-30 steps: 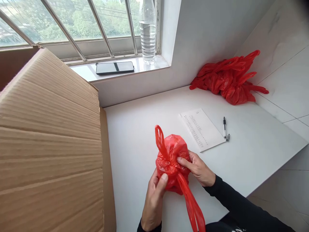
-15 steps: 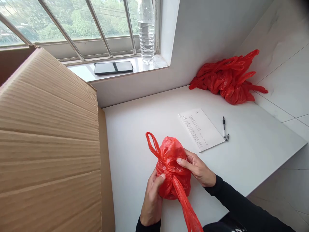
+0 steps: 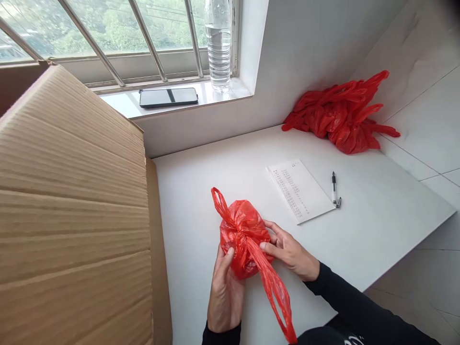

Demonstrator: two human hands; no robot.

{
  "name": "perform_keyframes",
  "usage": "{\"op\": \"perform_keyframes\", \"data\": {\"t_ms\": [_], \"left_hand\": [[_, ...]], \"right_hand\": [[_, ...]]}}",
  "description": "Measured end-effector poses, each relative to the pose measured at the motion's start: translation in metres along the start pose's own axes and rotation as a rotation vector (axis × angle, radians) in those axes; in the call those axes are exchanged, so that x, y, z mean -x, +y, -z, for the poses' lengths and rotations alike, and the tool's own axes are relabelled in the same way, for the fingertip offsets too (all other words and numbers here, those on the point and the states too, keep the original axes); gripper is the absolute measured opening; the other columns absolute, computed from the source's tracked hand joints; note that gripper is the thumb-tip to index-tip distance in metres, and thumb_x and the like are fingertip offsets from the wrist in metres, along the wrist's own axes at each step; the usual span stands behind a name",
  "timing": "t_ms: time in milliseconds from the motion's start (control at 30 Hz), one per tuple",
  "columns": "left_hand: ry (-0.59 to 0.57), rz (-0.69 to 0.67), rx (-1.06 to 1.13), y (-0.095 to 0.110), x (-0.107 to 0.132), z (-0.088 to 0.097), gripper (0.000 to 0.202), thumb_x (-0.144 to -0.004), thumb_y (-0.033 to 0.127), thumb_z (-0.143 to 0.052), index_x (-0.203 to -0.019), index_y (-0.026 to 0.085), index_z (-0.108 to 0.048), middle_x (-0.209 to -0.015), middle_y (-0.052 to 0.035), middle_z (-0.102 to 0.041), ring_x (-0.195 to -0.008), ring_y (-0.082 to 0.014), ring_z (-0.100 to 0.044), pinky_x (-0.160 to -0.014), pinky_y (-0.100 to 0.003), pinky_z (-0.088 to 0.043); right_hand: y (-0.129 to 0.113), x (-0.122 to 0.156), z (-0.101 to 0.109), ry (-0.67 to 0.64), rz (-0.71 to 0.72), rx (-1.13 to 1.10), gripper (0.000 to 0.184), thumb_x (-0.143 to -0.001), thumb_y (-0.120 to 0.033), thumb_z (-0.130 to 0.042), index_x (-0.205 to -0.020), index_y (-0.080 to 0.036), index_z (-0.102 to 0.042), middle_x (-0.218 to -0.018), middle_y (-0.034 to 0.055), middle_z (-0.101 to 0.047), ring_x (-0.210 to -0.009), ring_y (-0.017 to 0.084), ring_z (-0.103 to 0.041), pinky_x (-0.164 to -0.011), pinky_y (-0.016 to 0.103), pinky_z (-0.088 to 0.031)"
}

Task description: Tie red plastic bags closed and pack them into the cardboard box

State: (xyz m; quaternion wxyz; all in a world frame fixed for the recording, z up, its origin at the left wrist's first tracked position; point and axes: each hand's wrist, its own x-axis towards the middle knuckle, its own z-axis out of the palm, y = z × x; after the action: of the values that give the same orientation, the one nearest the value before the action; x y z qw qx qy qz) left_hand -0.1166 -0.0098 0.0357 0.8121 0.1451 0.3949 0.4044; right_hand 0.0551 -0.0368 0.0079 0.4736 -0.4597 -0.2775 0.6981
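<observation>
right now, both hands are holding a red plastic bag (image 3: 247, 227) over the near part of the white table (image 3: 201, 187), between the cardboard box (image 3: 79, 206) and the notepad (image 3: 300, 191). the left hand (image 3: 224, 292) is cupping the bag's lower left side, with its thumb pressing on top and its fingers mostly hiding behind the plastic. the right hand (image 3: 293, 254) is pinching the right side, its thumb lying over the front and its fingers reaching around behind, so the grip of each hand is closing on the bag. whether the underside is touching the table, i cannot tell. the plastic is gathering into a tight bunch at the middle; one short handle loop (image 3: 220, 203) is sticking out toward the far left, while a longer handle (image 3: 275, 285) is trailing down to the lower right, toward the person's dark clothing. beyond the right hand, the notepad is lying with printed-looking rows showing on it, and a pen (image 3: 334, 186) is resting just beside it. a heap of red bags (image 3: 338, 115) is sitting at the far right, by the wall. on the window sill (image 3: 122, 106), a phone (image 3: 168, 97) is lying flat and a clear bottle (image 3: 219, 60) is standing upright.
</observation>
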Motion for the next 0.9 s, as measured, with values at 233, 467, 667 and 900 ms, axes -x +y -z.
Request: {"op": "perform_keyframes", "data": {"t_ms": [233, 467, 667, 900], "left_hand": [[0.039, -0.063, -0.132, -0.012, -0.007, 0.016, 0.068, -0.080, 0.025, -0.078, -0.142, 0.026, -0.048, -0.129, -0.0120, -0.065, -0.116, -0.0297, -0.063, -0.096, -0.038, -0.052], [0.055, 0.001, -0.159, -0.012, -0.010, 0.019, 0.045, -0.082, 0.034, -0.077, -0.121, 0.014, -0.066, -0.112, -0.0145, -0.072, -0.104, -0.0305, -0.068, -0.088, -0.040, -0.056], [0.010, 0.069, -0.169, -0.011, -0.003, 0.008, 0.049, -0.087, 0.044, -0.069, -0.127, 0.016, -0.064, -0.121, -0.0167, -0.069, -0.111, -0.0342, -0.065, -0.089, -0.043, -0.056], [-0.025, 0.031, -0.283, -0.018, -0.003, 0.012, 0.061, -0.083, 0.036, -0.076, -0.136, 0.021, -0.051, -0.122, -0.0155, -0.068, -0.109, -0.0321, -0.067, -0.090, -0.044, -0.057]], "right_hand": [[-0.004, 0.004, -0.006, 0.017, -0.012, -0.014, 0.070, -0.093, -0.045, -0.064, -0.148, -0.024, -0.027, -0.110, 0.0073, -0.069, -0.099, 0.021, -0.066, -0.101, 0.046, -0.046], [0.003, 0.005, -0.010, 0.017, 0.023, 0.021, 0.076, -0.090, -0.040, -0.069, -0.149, -0.027, -0.023, -0.104, 0.0059, -0.069, -0.099, 0.024, -0.068, -0.101, 0.050, -0.048], [-0.001, 0.001, -0.007, 0.121, 0.039, 0.015, 0.062, -0.091, -0.041, -0.068, -0.142, -0.029, -0.036, -0.099, 0.0036, -0.070, -0.092, 0.023, -0.069, -0.096, 0.048, -0.051], [-0.007, 0.007, -0.002, 0.105, -0.007, 0.001, 0.060, -0.092, -0.045, -0.066, -0.141, -0.030, -0.035, -0.117, 0.0075, -0.068, -0.102, 0.024, -0.068, -0.100, 0.047, -0.049]]}}
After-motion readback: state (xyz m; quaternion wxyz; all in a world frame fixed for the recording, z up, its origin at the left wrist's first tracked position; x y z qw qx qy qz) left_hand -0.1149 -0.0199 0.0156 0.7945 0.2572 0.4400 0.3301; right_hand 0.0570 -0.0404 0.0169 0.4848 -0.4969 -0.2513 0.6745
